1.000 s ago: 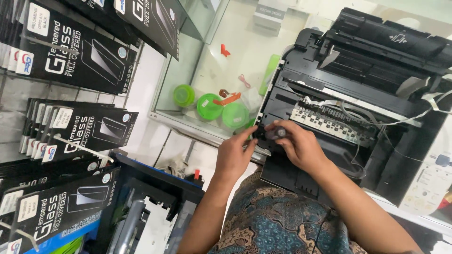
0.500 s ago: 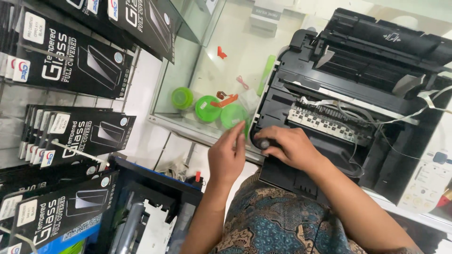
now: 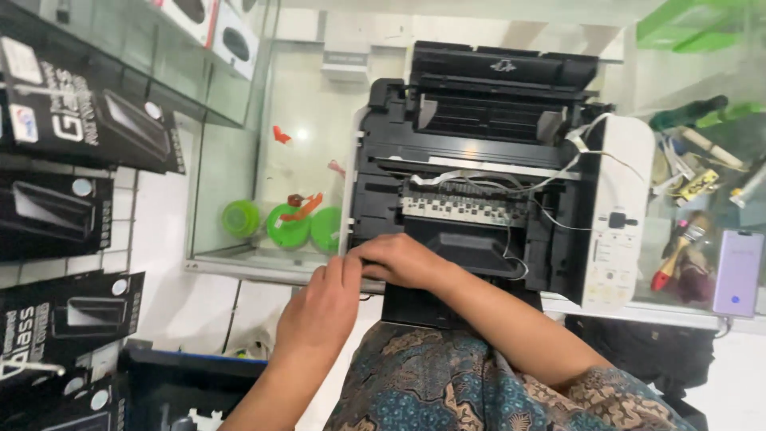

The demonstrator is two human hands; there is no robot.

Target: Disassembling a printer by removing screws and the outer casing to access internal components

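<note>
The printer (image 3: 495,183) stands on a glass counter (image 3: 263,263), cover raised, its inner frame, white ribbon cables (image 3: 479,177) and thin wires exposed. Its white control panel (image 3: 618,231) sits on the right side. The near lower left corner of the printer overhangs the counter edge, above the person's patterned garment (image 3: 447,383).

Black screen-protector packs (image 3: 72,128) hang on the wall to the left. Green round lids (image 3: 287,227) lie under the glass, left of the printer. Right of the printer, brushes and screwdrivers (image 3: 686,239) lie under the glass, with a phone (image 3: 736,275) near the right edge.

The right hand (image 3: 403,262) rests on the front lower left corner of the printer, fingers curled together and pressed against the black housing. Whether they clamp a part cannot be told; the fingertips are hidden.

The left hand (image 3: 319,315) reaches up from below, fingers together and extended, fingertips touching the right hand's knuckles at the same corner. It holds nothing visible.
</note>
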